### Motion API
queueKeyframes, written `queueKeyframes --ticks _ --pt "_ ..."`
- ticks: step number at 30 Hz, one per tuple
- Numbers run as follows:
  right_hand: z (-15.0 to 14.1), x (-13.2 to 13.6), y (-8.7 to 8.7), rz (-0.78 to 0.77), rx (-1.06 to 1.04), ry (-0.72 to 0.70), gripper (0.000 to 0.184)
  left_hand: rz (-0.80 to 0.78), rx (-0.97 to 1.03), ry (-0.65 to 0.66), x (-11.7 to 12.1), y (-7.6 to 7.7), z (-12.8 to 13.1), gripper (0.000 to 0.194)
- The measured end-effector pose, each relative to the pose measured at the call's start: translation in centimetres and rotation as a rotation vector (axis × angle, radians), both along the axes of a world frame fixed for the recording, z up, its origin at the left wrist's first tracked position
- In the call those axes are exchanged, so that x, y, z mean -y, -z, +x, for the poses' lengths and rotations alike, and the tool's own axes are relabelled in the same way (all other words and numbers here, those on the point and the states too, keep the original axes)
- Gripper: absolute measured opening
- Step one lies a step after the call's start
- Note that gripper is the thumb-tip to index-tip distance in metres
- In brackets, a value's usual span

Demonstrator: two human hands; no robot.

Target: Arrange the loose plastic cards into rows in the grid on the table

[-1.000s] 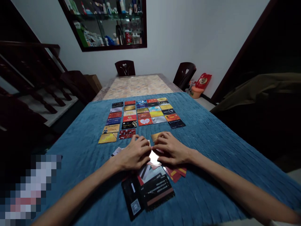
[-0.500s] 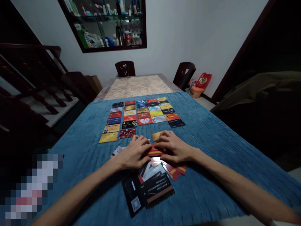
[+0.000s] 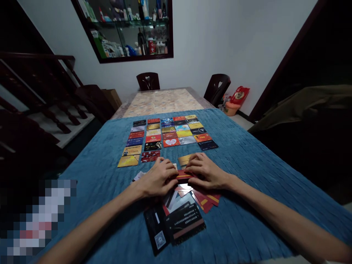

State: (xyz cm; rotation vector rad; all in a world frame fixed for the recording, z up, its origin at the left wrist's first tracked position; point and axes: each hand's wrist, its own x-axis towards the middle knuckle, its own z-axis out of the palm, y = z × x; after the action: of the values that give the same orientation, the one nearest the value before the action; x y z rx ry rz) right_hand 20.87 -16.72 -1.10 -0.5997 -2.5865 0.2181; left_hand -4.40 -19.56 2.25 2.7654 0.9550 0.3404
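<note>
Left hand (image 3: pixel 159 178) and right hand (image 3: pixel 209 172), both mine, face each other, backs upward and fingers curled. I find each pinching one end of a red card (image 3: pixel 183 175), thumb on the near side, fingertips on the far side; the card bridges the gap between them. My forearms slant inward from the lower corners, converging at the card. Nearer to me, a black card (image 3: pixel 185 222) lies on the blue cloth (image 3: pixel 247 183) over the tabletop (image 3: pixel 165 101). One gold card (image 3: pixel 184 160) is partly hidden by my right fingers.
</note>
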Motion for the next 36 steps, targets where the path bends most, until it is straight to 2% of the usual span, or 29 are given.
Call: queueKeyframes --ticks 5,11,18,24,30,36 --pt "-0.1 -0.5 1.1 0.053 -0.078 0.073 0.026 0.026 0.046 -0.039 -0.5 0.1 0.0 0.026" --pt "-0.3 -0.8 2.1 0.060 -0.184 0.144 0.029 0.020 0.100 -0.080 -1.3 1.2 -0.1 0.028" --pt "-0.4 -0.7 2.1 0.078 -0.203 0.154 0.037 0.027 0.108 -0.155 -1.7 1.8 -0.1 0.034" --pt "-0.4 -0.6 2.0 0.059 -0.199 0.184 0.036 0.021 0.139 -0.159 -1.6 1.9 -0.2 0.050" --pt "-0.4 -0.6 1.9 0.058 -0.182 0.198 0.036 0.029 0.157 -0.176 -1.6 2.0 -0.2 0.043" --pt "-0.3 -0.7 2.0 0.041 -0.148 0.208 0.038 0.033 0.182 -0.176 -1.8 2.5 -0.5 0.044"
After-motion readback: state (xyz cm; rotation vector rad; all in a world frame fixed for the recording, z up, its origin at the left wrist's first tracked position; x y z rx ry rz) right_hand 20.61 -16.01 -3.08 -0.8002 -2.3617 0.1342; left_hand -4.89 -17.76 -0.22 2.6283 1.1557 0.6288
